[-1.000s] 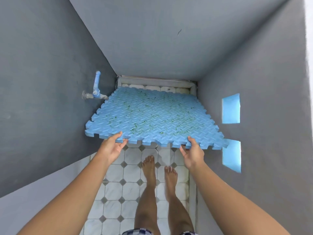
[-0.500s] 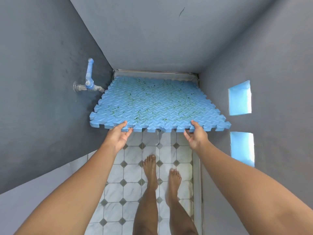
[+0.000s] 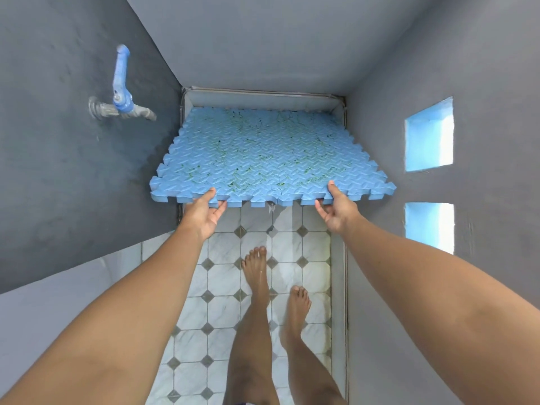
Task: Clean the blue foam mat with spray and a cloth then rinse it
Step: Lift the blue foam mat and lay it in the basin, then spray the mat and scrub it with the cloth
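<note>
The blue foam mat (image 3: 263, 153), with interlocking toothed edges and green smears over its ridged top, hangs level above the tiled floor. Its far edge is near the back wall. My left hand (image 3: 204, 213) grips the near edge left of centre, thumb on top and fingers underneath. My right hand (image 3: 336, 210) grips the same edge right of centre in the same way. No spray or cloth is in sight.
A blue-handled tap (image 3: 122, 95) sticks out of the grey left wall. The right wall has two small lit openings (image 3: 428, 135). My bare feet (image 3: 257, 276) stand on white tiles (image 3: 225, 311) in a narrow stall between grey walls.
The mat has moved forward and away from me toward the back wall, with both hands still on its near edge. My feet have stepped forward.
</note>
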Tool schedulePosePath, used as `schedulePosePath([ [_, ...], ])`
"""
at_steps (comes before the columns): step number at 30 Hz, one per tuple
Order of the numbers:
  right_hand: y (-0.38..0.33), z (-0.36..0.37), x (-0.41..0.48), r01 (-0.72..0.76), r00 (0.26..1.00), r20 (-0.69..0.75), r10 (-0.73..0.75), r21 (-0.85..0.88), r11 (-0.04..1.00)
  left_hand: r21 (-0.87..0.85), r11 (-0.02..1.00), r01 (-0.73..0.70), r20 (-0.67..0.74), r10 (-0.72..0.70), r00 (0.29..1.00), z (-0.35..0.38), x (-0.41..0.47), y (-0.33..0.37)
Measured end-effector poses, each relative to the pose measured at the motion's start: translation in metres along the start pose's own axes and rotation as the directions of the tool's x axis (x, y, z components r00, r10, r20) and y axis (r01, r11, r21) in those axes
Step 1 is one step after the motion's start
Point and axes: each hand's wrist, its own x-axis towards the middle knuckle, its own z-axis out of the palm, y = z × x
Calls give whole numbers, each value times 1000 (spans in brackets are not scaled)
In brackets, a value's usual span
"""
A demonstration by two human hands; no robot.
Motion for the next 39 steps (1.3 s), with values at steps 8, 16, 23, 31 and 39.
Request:
schedulePosePath([
  [8, 34, -39, -1, -89, 993, -94, 73, -182, 979, 240, 970, 46, -138, -13, 990, -22, -4, -33],
  [16, 38, -76, -90, 17, 998, 55, 6, -403, 915, 710, 695, -110, -24, 181, 983, -40, -83, -61],
  [23, -59, -69, -255, 424, 895, 355, -270, -490, 761, 704, 471, -532, 354, 416, 838, 25, -246, -10],
  [31, -192, -1, -422, 734, 658, 537, -528, -301, 609, 487, 273, -829, 598, 588, 545, 132, -402, 139],
  [39, -280, 58, -470, 843, 518, 564, -643, -208, 496, 442, 118, -889, 593, 705, 389, 197, -443, 249],
])
